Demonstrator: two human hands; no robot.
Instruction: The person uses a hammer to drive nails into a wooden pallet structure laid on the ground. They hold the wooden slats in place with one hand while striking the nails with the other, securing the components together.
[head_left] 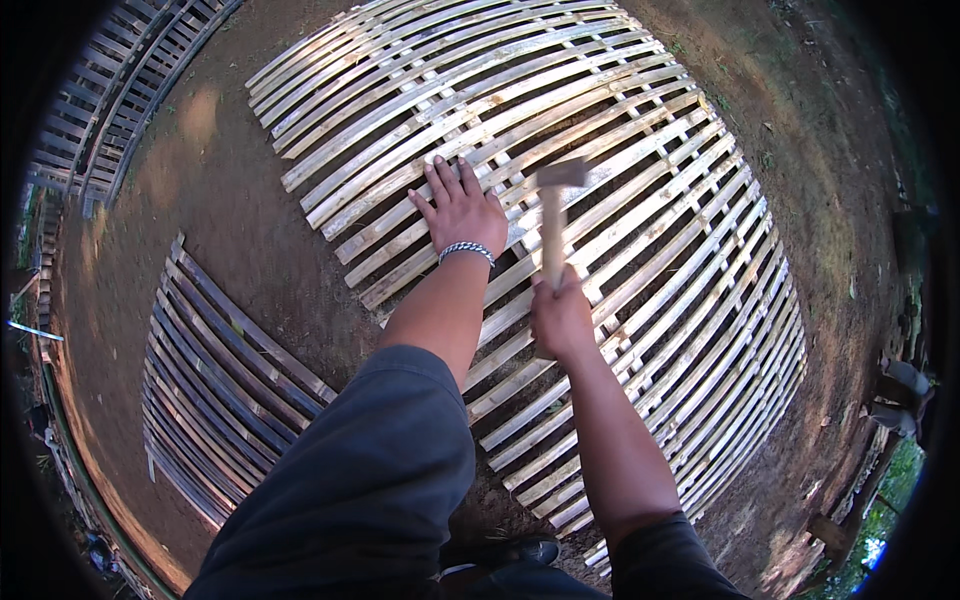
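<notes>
- bare brown ground (pixel 225 220) spreads under everything, sun-dappled at 10 o'clock from the middle of the view.
- the large slatted panel (pixel 640 240) lies flat on it, sweeping from 11 o'clock round to 5; its pale, narrow slats run side by side with dark gaps between, and cross strips show through those gaps.
- a smaller group of slats (pixel 225 390), greyer and browner, lies apart from the panel at 8 o'clock.
- dark slatted frames (pixel 120 105) sit near the rim at 10 o'clock.
- a dark sleeve (pixel 370 430) covers the person's left upper arm; the forearm beyond it is bare and points to 1 o'clock.
- the left hand (pixel 467 215) rests palm down on the panel's near-left part, just off the middle toward 12 o'clock; its fingers are spread, lying over the slats and gripping nothing.
- the right hand (pixel 562 320) is near the middle at 3 o'clock, closed around a wooden handle.
- that handle belongs to the hammer (pixel 552 225), which stands out of the fist toward 12 o'clock; its dark head is blurred above the slats, and whether it touches them cannot be told.
- a chain bracelet (pixel 467 247) circles the left wrist.
</notes>
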